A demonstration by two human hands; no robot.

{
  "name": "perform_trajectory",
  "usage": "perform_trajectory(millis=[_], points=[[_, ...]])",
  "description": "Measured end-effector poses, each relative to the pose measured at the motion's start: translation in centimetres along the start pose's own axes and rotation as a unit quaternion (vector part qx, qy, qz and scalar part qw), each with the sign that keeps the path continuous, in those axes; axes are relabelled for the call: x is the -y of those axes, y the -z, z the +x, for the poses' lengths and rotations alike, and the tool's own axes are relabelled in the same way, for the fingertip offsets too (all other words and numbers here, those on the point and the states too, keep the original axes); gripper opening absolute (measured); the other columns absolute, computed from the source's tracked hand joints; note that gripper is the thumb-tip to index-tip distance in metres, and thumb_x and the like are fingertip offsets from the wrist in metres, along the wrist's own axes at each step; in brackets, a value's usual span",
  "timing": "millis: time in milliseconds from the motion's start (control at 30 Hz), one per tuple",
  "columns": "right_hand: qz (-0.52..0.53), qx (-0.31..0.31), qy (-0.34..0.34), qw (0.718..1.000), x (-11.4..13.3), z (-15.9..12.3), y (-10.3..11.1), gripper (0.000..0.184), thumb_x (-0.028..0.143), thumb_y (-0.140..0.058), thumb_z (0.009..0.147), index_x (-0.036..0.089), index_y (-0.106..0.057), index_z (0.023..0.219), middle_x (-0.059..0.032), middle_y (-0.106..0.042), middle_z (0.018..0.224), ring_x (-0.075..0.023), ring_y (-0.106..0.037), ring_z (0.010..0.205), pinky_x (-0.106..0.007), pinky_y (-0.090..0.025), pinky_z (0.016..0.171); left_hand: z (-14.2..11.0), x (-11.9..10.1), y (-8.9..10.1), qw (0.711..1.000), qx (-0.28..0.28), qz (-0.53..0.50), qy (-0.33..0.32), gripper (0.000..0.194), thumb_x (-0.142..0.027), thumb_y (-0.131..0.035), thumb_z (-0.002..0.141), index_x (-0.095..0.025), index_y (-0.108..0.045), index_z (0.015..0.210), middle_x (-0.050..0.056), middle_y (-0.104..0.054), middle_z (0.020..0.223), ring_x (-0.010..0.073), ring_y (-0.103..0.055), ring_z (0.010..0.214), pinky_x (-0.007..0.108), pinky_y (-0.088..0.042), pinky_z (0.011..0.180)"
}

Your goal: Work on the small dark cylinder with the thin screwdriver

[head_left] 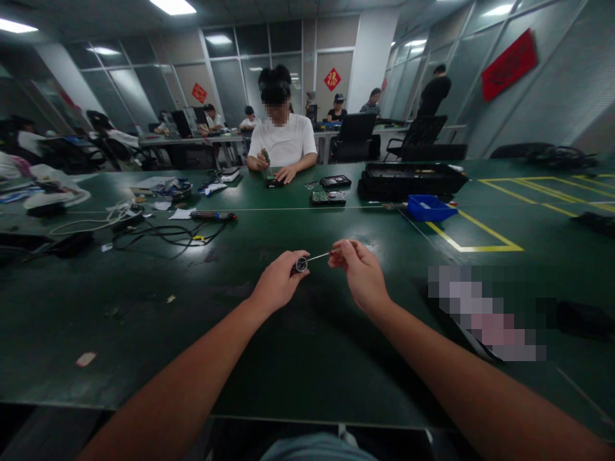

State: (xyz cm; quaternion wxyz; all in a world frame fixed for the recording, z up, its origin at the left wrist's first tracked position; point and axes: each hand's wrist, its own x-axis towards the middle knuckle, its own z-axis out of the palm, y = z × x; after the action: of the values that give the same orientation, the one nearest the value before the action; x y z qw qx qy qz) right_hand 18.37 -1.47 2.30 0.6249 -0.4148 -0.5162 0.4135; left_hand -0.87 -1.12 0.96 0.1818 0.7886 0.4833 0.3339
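Observation:
In the head view, my left hand [280, 278] is closed around a small round metal-rimmed part [301, 264], its ringed end turned toward me. I cannot make out what kind of part it is. From my right hand [359, 272], pinched at the fingertips, a thin straight metal rod [319, 257] reaches across to the rim of that part. It looks like the shaft of a slim screwdriver; my fingers hide most of its handle end. Whether the tip touches the part cannot be seen. Both hands are held above the green table [298, 358].
Across the table a person [282, 137] works on a hard drive [275, 182]. More drives [328, 198], a black case [410, 181] and a blue tray [430, 208] lie beyond my right hand. A cabled electric screwdriver [214, 216] is at left, a blurred-out flat object [485, 317] at right.

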Motion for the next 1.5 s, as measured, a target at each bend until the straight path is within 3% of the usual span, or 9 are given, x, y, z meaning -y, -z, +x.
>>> perform_trajectory(millis=[67,133,467,700,933,1100,1300,1400,1500], points=[[0.022,-0.007,-0.059,0.998,-0.5,0.6,0.3,0.030,0.050,-0.059,0.088,0.020,-0.060,0.083,0.0001,-0.060,0.072,-0.0144,-0.058,0.061,-0.032,-0.052,0.063,0.0,0.0,0.0,1.000,0.006,0.016,0.003,0.037,-0.024,-0.063,0.090,-0.028,-0.061,0.127,0.003,-0.066,0.114,0.0200,-0.063,0.100,0.034,-0.049,0.090],[-0.009,-0.030,-0.062,0.998,-0.8,1.0,0.6,0.030,0.050,-0.059,0.088,0.021,-0.059,0.081,0.0008,-0.060,0.070,-0.0139,-0.057,0.060,-0.030,-0.050,0.060,0.0,0.2,-0.1,1.000,0.016,0.014,0.019,0.037,-0.025,-0.065,0.089,-0.027,-0.062,0.126,0.003,-0.067,0.112,0.0205,-0.064,0.099,0.034,-0.050,0.089],[-0.099,-0.005,0.060,0.993,-0.3,0.0,0.3,0.025,0.045,-0.051,0.096,0.022,-0.058,0.092,-0.0012,-0.063,0.077,-0.0157,-0.060,0.067,-0.032,-0.048,0.066,0.0,0.6,-0.5,0.998,0.028,0.024,0.043,0.037,-0.027,-0.066,0.088,-0.028,-0.063,0.124,0.004,-0.069,0.112,0.0218,-0.065,0.099,0.034,-0.050,0.087],[-0.148,0.009,0.079,0.986,0.7,-0.9,-0.2,0.025,0.044,-0.050,0.097,0.020,-0.060,0.098,-0.0040,-0.069,0.082,-0.0172,-0.065,0.072,-0.033,-0.051,0.070,-0.1,0.3,-0.4,0.999,0.012,0.003,0.035,0.037,-0.028,-0.066,0.088,-0.028,-0.063,0.125,0.004,-0.069,0.115,0.0217,-0.065,0.102,0.034,-0.050,0.091],[-0.322,-0.004,0.082,0.943,2.1,-1.3,0.0,0.033,0.049,-0.064,0.088,0.021,-0.059,0.070,0.0005,-0.062,0.059,-0.0147,-0.056,0.055,-0.029,-0.038,0.056,-0.1,0.2,-0.2,0.999,0.005,0.003,0.047,0.036,-0.027,-0.066,0.088,-0.026,-0.062,0.124,0.004,-0.069,0.117,0.0224,-0.065,0.104,0.034,-0.050,0.089],[-0.295,0.069,0.135,0.943,2.1,-1.5,0.1,0.012,0.032,-0.053,0.094,0.023,-0.061,0.092,-0.0023,-0.068,0.082,-0.0178,-0.063,0.074,-0.030,-0.044,0.067,0.0,0.1,-0.1,0.999,0.003,0.006,0.044,0.036,-0.025,-0.066,0.088,-0.025,-0.062,0.124,0.004,-0.070,0.115,0.0223,-0.065,0.104,0.035,-0.050,0.090],[-0.284,0.075,0.122,0.948,2.1,-1.7,0.1,0.020,0.036,-0.046,0.098,0.024,-0.062,0.098,-0.0010,-0.064,0.075,-0.0177,-0.061,0.070,-0.032,-0.044,0.069,-0.1,0.1,-0.2,0.999,0.006,0.009,0.050,0.035,-0.026,-0.066,0.089,-0.026,-0.062,0.124,0.004,-0.070,0.114,0.0221,-0.066,0.100,0.035,-0.052,0.089],[-0.164,0.056,0.084,0.981,1.4,-1.4,-0.2,0.020,0.038,-0.055,0.093,0.023,-0.058,0.107,-0.0036,-0.068,0.085,-0.0192,-0.066,0.078,-0.034,-0.050,0.074,-0.1,0.2,-0.2,0.998,-0.005,-0.002,0.058,0.035,-0.027,-0.065,0.089,-0.026,-0.062,0.124,0.004,-0.070,0.111,0.0213,-0.068,0.096,0.034,-0.053,0.088],[-0.040,0.042,0.037,0.998,0.4,-0.7,-0.3,0.023,0.043,-0.059,0.090,0.021,-0.061,0.096,-0.0037,-0.067,0.086,-0.0179,-0.065,0.076,-0.036,-0.053,0.076,-0.1,0.2,0.0,0.999,-0.009,-0.007,0.045,0.038,-0.025,-0.065,0.089,-0.027,-0.062,0.127,0.004,-0.069,0.112,0.0200,-0.068,0.094,0.034,-0.053,0.088]])
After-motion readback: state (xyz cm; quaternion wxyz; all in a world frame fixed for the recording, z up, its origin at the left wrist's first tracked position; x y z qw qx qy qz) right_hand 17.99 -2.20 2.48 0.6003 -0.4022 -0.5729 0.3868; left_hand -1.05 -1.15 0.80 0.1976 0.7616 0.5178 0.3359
